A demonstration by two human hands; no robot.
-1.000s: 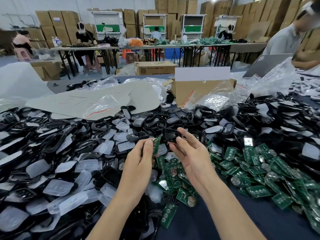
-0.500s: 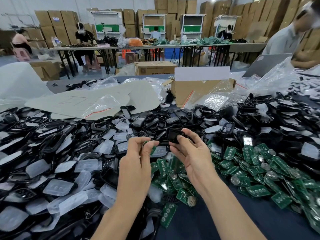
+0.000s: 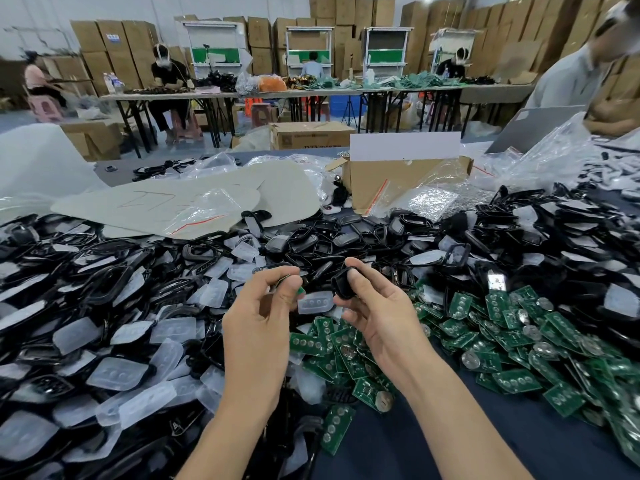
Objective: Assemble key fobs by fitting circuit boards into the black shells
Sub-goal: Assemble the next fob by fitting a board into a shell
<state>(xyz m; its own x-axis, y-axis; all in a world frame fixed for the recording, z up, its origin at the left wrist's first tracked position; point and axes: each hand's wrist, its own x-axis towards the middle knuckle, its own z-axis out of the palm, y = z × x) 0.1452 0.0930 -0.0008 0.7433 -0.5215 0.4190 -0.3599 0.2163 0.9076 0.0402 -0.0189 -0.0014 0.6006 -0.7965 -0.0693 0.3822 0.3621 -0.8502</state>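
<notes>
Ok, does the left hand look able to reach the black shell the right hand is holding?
Probably yes. The left hand, pinching a green board, is about level with the shell in the right hand, and only open air lies between them.

The shell (image 3: 340, 285) is black; each circuit board (image 3: 306, 341) green with silver circles. The surface (image 3: 381, 455) is dark blue.
</notes>
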